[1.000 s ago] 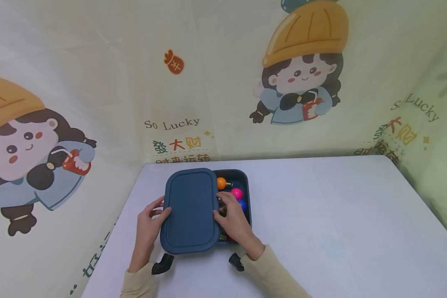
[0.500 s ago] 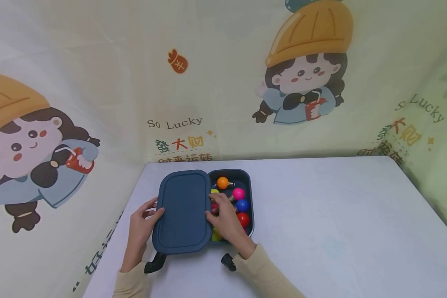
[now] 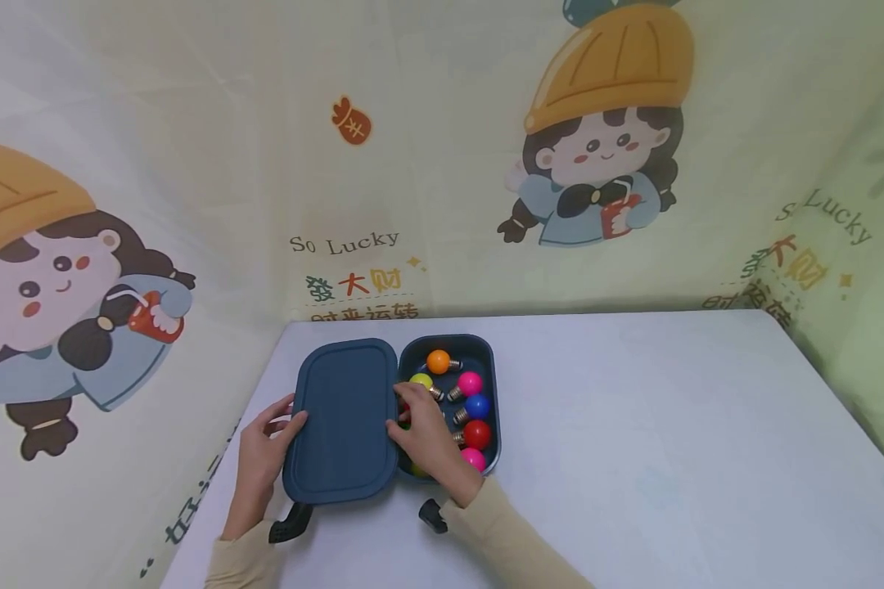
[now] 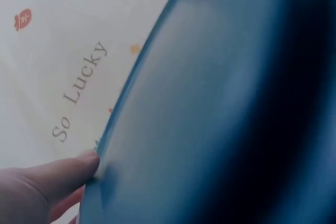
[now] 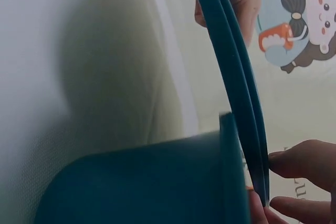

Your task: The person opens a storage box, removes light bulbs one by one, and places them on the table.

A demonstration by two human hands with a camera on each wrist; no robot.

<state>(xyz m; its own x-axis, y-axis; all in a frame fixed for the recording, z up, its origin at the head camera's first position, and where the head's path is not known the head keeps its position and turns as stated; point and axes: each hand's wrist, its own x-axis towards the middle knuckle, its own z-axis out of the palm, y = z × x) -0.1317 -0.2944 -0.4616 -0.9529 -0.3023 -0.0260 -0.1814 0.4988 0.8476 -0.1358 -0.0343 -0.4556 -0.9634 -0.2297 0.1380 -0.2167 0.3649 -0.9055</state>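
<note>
Both hands hold a dark blue rounded lid (image 3: 342,421) in the air above the table. My left hand (image 3: 259,458) pinches its left edge, with the thumb on top. On the opposite edge, my right hand (image 3: 433,438) pinches the lid between thumb and fingers. Just right of the lid is a dark blue box (image 3: 497,384), uncovered, holding several small light bulbs, among them an orange bulb (image 3: 438,361), a blue bulb (image 3: 477,406) and a red bulb (image 3: 476,434). The right hand hides some bulbs. In the right wrist view, the lid (image 5: 239,77) passes close to the box's rim (image 5: 231,161).
A white table (image 3: 633,433) extends to the right of the box. Behind it hangs a printed cloth (image 3: 457,164) with cartoon figures, and it continues along both sides. Black camera mounts (image 3: 290,523) sit at the wrists.
Both hands have carried the lid to the left, off the box. More bulbs have come into view, and the box has stayed about where it was.
</note>
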